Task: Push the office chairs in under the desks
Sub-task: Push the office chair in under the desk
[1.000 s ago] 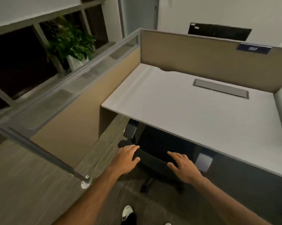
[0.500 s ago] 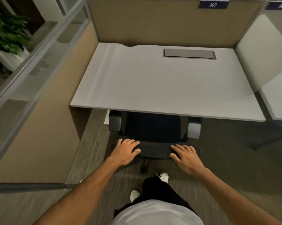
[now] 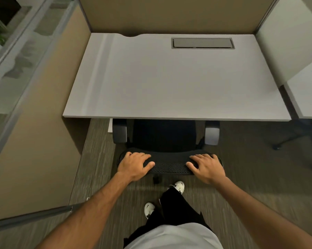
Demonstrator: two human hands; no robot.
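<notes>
Since the earlier frames the view has swung from an angled look across the counter [image 3: 169,78] to a square-on one from above, and the chair [image 3: 164,133] sits squarer to the counter's near edge; both hands have kept their places on the backrest top. The seat now lies partly under the counter, with the two armrests [image 3: 119,131] poking out just below its edge and the backrest clear of it on the person's side.

Each hand serves as a grip: the left hand [image 3: 133,165] and right hand [image 3: 208,167] are draped over the mesh top rail [image 3: 169,167], fingers curled over its far side and thumbs on the near face, holding it.

One risk, as I judge it, is the armrests: whether they pass under the counter cannot be told, and if they stand too high they will knock the edge and stop the chair. An uneven push could also swivel the chair toward the partition [image 3: 35,141] on the left. Fingers over the rail could be pinched against the counter edge if the backrest comes that far in.
</notes>
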